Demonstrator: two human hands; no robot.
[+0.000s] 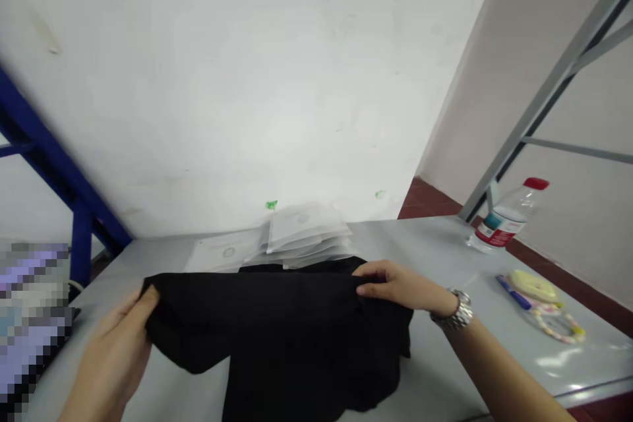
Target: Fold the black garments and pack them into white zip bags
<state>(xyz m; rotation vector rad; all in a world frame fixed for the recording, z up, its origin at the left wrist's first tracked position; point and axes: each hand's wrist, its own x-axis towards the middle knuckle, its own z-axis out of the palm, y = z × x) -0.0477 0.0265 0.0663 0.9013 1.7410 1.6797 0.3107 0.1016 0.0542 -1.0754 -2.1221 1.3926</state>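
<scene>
A black garment (297, 336) hangs stretched between my two hands, its lower part spread over the grey table. The exact kind of garment cannot be made out, though the part at the left looks like a sleeve. My left hand (119, 343) pinches the left end of the cloth between thumb and fingers. On the other side, my right hand (390, 283), with a silver watch on the wrist, grips the upper edge of the cloth. Directly behind the garment lies a stack of translucent plastic bags (309, 231), partly covered by it.
Toward the right stand a red-capped water bottle (509, 217), a yellow case (533, 285) with a beaded strap, and a blue pen (513, 291) on the grey table (445, 244). Blue and grey metal frames rise at either side, and a white wall stands behind.
</scene>
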